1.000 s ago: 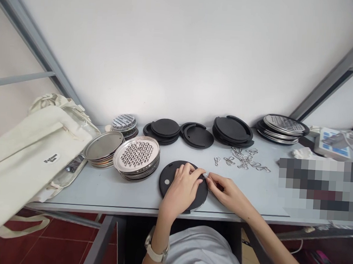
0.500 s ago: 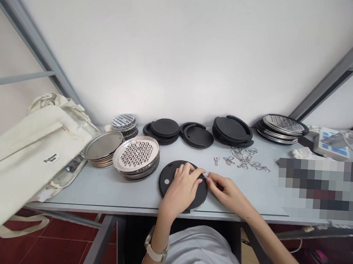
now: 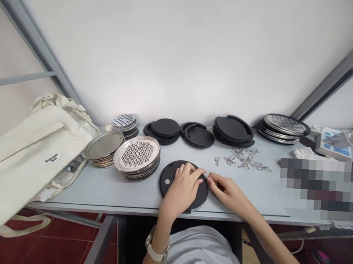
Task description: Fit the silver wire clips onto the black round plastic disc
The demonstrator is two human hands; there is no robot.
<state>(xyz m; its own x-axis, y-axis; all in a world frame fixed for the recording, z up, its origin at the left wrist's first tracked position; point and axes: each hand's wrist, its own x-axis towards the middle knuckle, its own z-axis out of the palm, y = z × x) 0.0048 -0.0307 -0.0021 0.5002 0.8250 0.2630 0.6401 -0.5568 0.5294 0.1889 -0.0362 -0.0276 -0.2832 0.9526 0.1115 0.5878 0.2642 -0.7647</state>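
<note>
A round black disc (image 3: 197,193) with a small pale circle near its left side lies on a steel plate, whose rim (image 3: 201,207) shows at its lower edge. My left hand (image 3: 182,186) rests on the disc, fingers pressing near its upper right edge. My right hand (image 3: 222,188) pinches a small metal clip (image 3: 205,175) at that edge, and its fingertips hide most of the clip. Just left of the disc stands a stack of steel grater plates (image 3: 136,155). Several bent wire clips (image 3: 242,159) lie in a loose heap beyond my right hand.
Stacks of black discs (image 3: 233,129) and steel graters (image 3: 284,124) line the back of the grey table (image 3: 80,188). A cream canvas bag (image 3: 28,158) lies over the left end. A white box (image 3: 334,143) sits far right, beside a blurred patch.
</note>
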